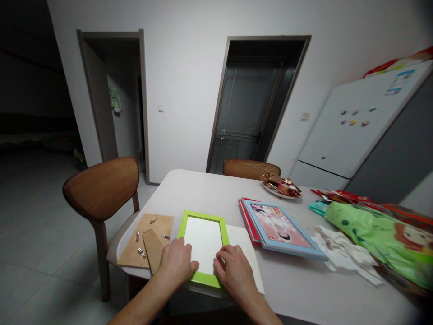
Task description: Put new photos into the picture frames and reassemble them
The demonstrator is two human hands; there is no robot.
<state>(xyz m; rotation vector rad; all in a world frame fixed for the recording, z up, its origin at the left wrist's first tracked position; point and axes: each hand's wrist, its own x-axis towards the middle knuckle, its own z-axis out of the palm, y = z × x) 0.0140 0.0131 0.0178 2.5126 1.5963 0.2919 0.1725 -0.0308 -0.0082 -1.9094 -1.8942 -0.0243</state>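
A lime-green picture frame (220,225) lies on the table over a white sheet or board (252,264), with a plain white surface inside its border. My left hand (178,261) grips the frame's left side, thumb resting over the white inside. On the right side, my right hand (235,271) has its fingers curled at the border. Left of the frame is a brown backing board (130,253) with several small metal clips (141,253) on it. A brown stand strip (152,248) lies partly on that board, beside my left wrist.
A blue-framed picture (282,225) rests on a red frame (248,221) to the right. Beyond are crumpled white tissue (345,253), a green package (382,237) and a plate of wrapped items (280,186). Wooden chairs (104,189) stand at the table's left and far side.
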